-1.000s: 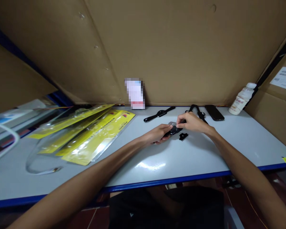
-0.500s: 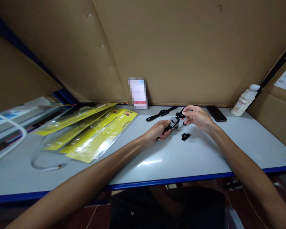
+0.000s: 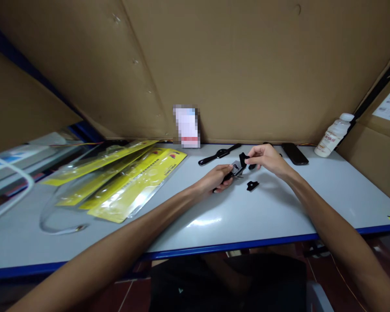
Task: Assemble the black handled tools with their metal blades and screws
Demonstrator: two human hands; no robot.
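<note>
My left hand (image 3: 221,177) is closed round one handle of a black spokeshave, and a flat silver blade (image 3: 236,167) with a slot lies on its middle. Between the fingertips of my right hand (image 3: 263,159) is a small black lever cap (image 3: 244,158), tilted at the blade's far right edge. Whether cap and blade touch I cannot tell. A second black lever cap (image 3: 252,186) lies on the table just in front of my hands. Behind them rests another black spokeshave (image 3: 221,154), no hand on it.
Yellow-and-clear packages (image 3: 133,186) are fanned out at the left, by a curled clear strap (image 3: 61,232). A blurred upright screen (image 3: 187,125) leans on the cardboard wall (image 3: 247,78). A black phone (image 3: 294,154) and a white bottle (image 3: 333,136) are at the right.
My right hand has turned the lever cap more upright and brought it closer to the blade. My left hand keeps its hold on the spokeshave, nearly still.
</note>
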